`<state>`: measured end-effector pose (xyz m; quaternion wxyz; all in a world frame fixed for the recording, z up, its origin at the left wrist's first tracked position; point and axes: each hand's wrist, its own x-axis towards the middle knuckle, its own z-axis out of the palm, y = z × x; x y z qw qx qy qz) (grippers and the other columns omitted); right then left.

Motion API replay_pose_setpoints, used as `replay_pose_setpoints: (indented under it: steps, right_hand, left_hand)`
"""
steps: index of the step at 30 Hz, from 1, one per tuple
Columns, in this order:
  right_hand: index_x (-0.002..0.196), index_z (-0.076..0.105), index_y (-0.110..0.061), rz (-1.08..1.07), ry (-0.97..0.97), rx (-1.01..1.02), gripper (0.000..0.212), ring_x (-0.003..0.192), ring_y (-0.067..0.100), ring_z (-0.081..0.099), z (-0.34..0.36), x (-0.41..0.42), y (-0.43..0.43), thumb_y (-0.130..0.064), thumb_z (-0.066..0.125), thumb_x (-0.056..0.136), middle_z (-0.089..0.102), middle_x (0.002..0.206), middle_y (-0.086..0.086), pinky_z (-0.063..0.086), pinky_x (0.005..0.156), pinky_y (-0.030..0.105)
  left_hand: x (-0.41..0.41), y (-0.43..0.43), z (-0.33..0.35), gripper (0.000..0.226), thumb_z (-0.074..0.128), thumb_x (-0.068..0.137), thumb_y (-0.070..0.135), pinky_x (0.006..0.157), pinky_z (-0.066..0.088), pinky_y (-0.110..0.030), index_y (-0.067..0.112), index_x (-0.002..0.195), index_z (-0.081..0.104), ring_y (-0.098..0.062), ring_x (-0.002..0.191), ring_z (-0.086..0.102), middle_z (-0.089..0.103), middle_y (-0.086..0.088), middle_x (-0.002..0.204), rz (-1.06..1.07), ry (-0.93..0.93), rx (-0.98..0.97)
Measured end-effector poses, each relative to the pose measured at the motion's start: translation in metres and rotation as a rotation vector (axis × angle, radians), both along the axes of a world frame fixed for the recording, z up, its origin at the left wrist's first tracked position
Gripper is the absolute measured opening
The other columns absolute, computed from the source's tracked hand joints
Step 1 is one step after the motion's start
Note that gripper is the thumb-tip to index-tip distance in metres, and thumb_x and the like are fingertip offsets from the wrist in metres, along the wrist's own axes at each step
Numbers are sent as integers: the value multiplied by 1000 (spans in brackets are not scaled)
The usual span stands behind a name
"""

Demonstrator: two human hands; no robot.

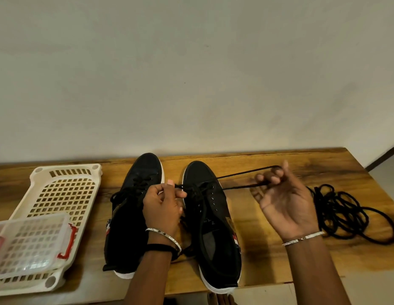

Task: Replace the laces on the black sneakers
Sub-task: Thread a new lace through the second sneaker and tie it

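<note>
pinching lace at right sneaker: left hand; right hand fingers curled round lace

Two sneakers, two hands, one basket, one clear box, perhaps two loose laces, one table.

Matt black cloth sneakers with white rubbery soles stand on a glossy, grained wooden table beside a cream plastic basket and clear plastic box.
</note>
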<state>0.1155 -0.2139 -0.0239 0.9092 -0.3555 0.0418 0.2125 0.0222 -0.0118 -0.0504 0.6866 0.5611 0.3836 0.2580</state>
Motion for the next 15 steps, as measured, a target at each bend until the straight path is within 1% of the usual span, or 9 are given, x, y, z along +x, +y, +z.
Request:
replay_pose_setpoints:
  steps: [2, 4, 5, 8, 10, 11, 12, 13, 15]
  right_hand:
    - [69, 57, -25, -104, 20, 65, 35, 70, 11, 54, 0, 6, -17, -41, 50, 100, 46, 59, -11, 39, 81, 30]
    - [72, 59, -26, -191, 5, 100, 37, 65, 7, 49, -5, 12, -32, -41, 46, 104, 43, 57, -12, 39, 81, 28]
    - [75, 61, -26, -218, -1, 113, 36, 62, 6, 46, -8, 14, -37, -41, 46, 105, 43, 57, -13, 40, 78, 26]
    - [86, 65, -26, -256, -28, 113, 30, 53, 4, 38, -18, 21, -50, -39, 46, 106, 40, 58, -12, 40, 59, 21]
    - [91, 66, -24, -263, -47, -22, 25, 47, 4, 32, -18, 20, -46, -38, 50, 104, 37, 57, -11, 33, 49, 19]
    - [92, 67, -21, -256, -67, -131, 22, 45, 4, 30, -16, 18, -40, -38, 55, 100, 35, 56, -11, 29, 46, 19]
    - [94, 69, -18, -237, -99, -247, 22, 45, 5, 28, -15, 14, -32, -37, 59, 95, 34, 56, -10, 26, 45, 20]
    - [94, 71, -14, -199, -145, -366, 24, 45, 6, 26, -12, 9, -22, -36, 62, 92, 33, 55, -9, 23, 45, 21]
    - [94, 75, -8, -74, -303, -560, 26, 47, 6, 25, -8, -3, 1, -32, 66, 89, 36, 54, -9, 21, 46, 20]
  left_hand:
    - [-1, -1, -1, 22, 52, 102, 27, 34, 34, -18, 6, 98, 51, -8, 34, 44, 71, -4, 66, 38, 29, 61]
    - [-1, -2, -1, 21, 49, 104, 28, 34, 34, -17, 8, 99, 49, -9, 34, 46, 73, -7, 71, 63, 45, 105]
    - [-1, -3, -1, 20, 48, 104, 28, 33, 34, -17, 9, 99, 48, -10, 34, 47, 73, -7, 72, 75, 49, 114]
    - [1, -5, -3, 17, 48, 104, 28, 33, 35, -19, 12, 99, 46, -11, 35, 51, 73, -6, 71, 116, 39, 83]
    - [1, -6, -2, 14, 51, 103, 26, 36, 40, -21, 13, 102, 45, -11, 37, 54, 71, -4, 71, 144, 53, 105]
    - [0, -8, 0, 15, 54, 101, 24, 39, 43, -23, 13, 106, 44, -10, 40, 55, 69, -2, 71, 163, 76, 164]
    - [-1, -11, 3, 19, 57, 100, 22, 44, 47, -24, 12, 111, 45, -9, 46, 56, 65, 0, 73, 192, 105, 266]
    - [-2, -13, 6, 23, 59, 98, 19, 50, 49, -23, 11, 115, 47, -7, 54, 55, 61, 1, 78, 219, 134, 412]
    - [-5, -17, 16, 19, 61, 97, 15, 58, 40, -12, 9, 114, 55, -6, 71, 50, 56, -4, 92, 230, 166, 769]
